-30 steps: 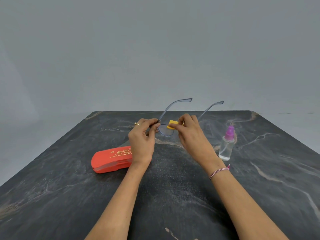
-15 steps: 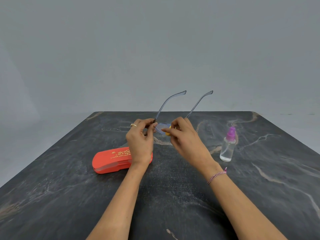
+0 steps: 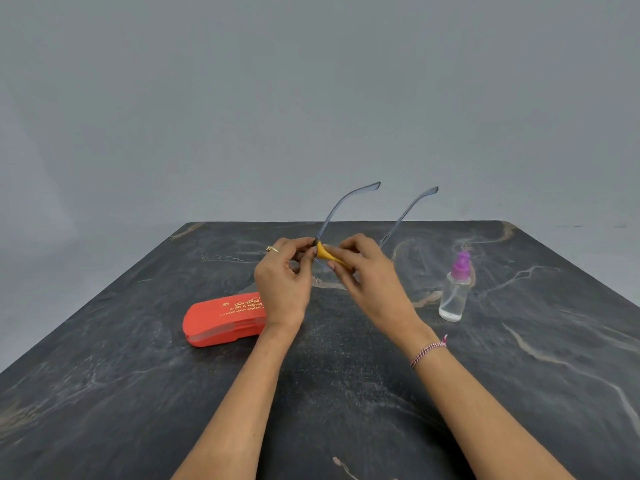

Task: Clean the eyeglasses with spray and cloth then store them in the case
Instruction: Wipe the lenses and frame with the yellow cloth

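Grey-framed eyeglasses [image 3: 341,206] are held above the table with both temples pointing up and away. My left hand [image 3: 282,282] pinches the frame at its left corner. My right hand [image 3: 369,275] pinches a small yellow cloth [image 3: 329,255] against the left lens. The lenses are mostly hidden behind my fingers. A red eyeglass case [image 3: 221,322] lies shut on the table, just left of my left wrist. A clear spray bottle [image 3: 454,289] with a purple cap stands upright to the right of my right hand.
The dark marble-patterned table [image 3: 346,393] fills the lower half of the view. Its far edge runs just behind my hands, and a plain grey wall stands beyond it.
The glasses tilted up, then swung slightly back right. The cloth has moved across the left lens toward its left edge, and more of it shows now.
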A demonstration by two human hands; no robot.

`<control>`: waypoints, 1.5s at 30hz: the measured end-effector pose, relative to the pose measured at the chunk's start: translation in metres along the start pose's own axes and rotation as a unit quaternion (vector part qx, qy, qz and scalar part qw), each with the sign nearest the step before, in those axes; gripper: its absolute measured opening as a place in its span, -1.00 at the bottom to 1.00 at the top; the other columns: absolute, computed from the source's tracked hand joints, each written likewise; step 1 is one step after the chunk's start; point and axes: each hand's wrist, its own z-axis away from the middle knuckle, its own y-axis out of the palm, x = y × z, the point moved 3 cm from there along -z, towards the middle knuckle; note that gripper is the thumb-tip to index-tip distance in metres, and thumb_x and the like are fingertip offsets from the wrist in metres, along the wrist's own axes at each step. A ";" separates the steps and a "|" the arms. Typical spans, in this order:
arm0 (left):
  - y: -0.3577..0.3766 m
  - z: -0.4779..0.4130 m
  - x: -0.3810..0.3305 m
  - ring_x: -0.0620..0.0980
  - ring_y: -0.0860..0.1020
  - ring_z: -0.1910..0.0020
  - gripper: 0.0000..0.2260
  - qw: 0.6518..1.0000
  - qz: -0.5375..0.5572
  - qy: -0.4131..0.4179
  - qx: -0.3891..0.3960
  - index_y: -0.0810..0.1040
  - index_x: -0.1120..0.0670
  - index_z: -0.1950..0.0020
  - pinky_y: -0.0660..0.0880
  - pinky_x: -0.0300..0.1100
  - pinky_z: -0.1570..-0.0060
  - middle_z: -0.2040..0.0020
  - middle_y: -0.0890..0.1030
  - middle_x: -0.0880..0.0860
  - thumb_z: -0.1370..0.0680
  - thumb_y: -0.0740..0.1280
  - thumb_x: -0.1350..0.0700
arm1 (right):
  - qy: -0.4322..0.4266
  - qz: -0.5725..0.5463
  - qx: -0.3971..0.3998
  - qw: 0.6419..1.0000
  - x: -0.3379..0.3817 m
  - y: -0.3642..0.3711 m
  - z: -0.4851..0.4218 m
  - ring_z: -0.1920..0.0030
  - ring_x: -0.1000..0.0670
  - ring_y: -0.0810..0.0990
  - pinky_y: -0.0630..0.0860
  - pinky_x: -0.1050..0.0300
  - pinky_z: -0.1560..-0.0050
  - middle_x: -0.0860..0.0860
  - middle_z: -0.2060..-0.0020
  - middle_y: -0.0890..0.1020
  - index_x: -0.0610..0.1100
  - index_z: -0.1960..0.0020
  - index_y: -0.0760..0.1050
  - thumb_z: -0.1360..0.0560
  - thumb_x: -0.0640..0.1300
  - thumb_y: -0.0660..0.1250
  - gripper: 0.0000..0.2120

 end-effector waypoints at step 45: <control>-0.002 -0.003 0.005 -0.21 0.59 0.21 -0.92 0.999 0.033 -0.016 -0.011 0.65 0.13 0.05 0.51 -0.40 0.19 0.16 0.64 -0.04 -0.47 0.41 0.22 | -0.023 0.089 0.043 0.995 -0.015 -0.012 -0.003 0.13 0.00 0.35 0.30 0.30 0.12 -0.09 0.16 0.46 -0.19 -0.07 0.59 -0.43 -0.30 0.28 -0.76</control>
